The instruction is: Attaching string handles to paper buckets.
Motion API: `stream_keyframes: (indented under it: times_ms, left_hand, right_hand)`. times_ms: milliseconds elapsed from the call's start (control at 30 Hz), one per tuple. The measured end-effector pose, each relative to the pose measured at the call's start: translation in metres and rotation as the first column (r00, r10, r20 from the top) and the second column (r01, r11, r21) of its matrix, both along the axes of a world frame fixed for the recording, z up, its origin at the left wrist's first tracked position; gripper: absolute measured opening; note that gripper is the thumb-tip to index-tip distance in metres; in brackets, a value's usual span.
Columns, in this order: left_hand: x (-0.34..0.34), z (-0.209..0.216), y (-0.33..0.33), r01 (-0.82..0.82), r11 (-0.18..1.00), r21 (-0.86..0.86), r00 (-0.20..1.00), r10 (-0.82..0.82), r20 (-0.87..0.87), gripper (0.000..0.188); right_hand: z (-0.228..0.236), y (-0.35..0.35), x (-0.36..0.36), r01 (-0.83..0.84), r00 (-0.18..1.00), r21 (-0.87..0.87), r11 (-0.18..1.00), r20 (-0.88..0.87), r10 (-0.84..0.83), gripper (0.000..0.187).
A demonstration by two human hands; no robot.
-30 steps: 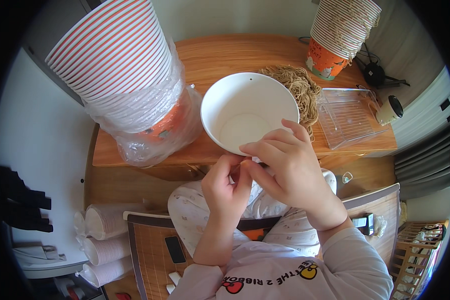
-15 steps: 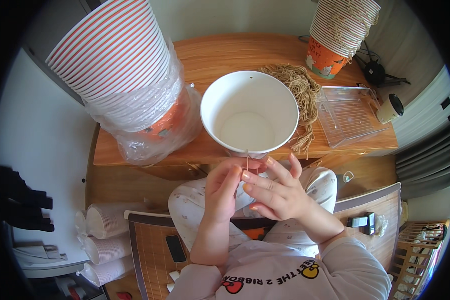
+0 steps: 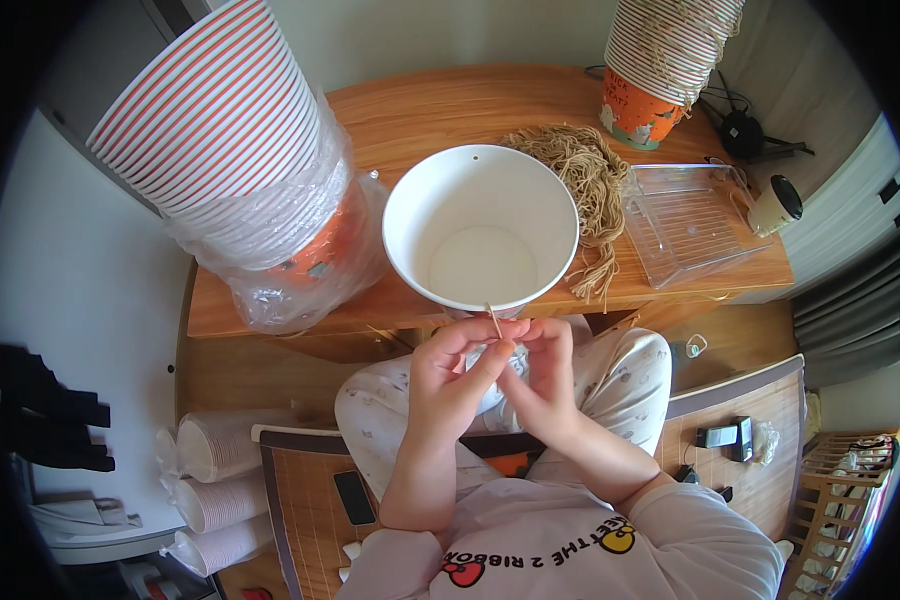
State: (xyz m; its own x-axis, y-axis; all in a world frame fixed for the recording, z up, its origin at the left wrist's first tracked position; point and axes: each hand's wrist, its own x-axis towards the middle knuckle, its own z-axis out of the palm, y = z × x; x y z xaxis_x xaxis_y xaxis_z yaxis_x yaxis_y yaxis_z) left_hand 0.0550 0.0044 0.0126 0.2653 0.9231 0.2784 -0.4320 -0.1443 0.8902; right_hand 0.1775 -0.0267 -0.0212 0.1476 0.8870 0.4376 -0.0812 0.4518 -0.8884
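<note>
A white paper bucket (image 3: pixel 555 255) stands at the front edge of the wooden table, its open mouth facing up at me. A short piece of tan cord (image 3: pixel 494 318) runs from its near rim down into my fingers. My left hand (image 3: pixel 452 378) pinches the cord between thumb and forefinger. My right hand (image 3: pixel 547 380) is closed too, its fingertips meeting those of the left at the cord; the cord's end is hidden between them. Right behind the bucket lies a loose bundle of tan cords (image 3: pixel 592 190).
At the left rises a tall stack of nested buckets (image 3: pixel 235 120) in clear plastic. Another stack (image 3: pixel 660 60), with cords hanging from it, stands far right. A clear plastic tray (image 3: pixel 685 225) and a lidded cup (image 3: pixel 773 208) are on the right. A phone (image 3: pixel 354 497) lies on the mat.
My right hand has drawn its spread fingers in and closed at the cord beside the left hand. The view has shifted slightly, while the bucket stays on the table edge.
</note>
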Motion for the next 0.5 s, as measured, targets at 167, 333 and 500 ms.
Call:
stream_keyframes:
  times_ms: [167,333,500]
  left_hand:
    - [-0.003,-0.003,0.000,-0.040,0.999,-0.005,0.997,0.040,-0.060,0.018]
    - [-0.007,-0.008,0.004,-0.062,0.997,0.034,0.990,0.066,-0.122,0.017]
    - [-0.002,-0.009,0.004,-0.118,0.991,-0.067,0.992,0.114,-0.055,0.015]
  right_hand:
    - [0.009,-0.013,0.015,-0.100,0.945,0.000,0.995,-0.312,0.095,0.025]
    - [0.008,-0.021,0.017,-0.075,0.996,0.125,0.989,-0.034,0.080,0.020]
    - [0.005,-0.022,0.020,-0.036,0.997,0.228,0.973,0.071,0.020,0.025]
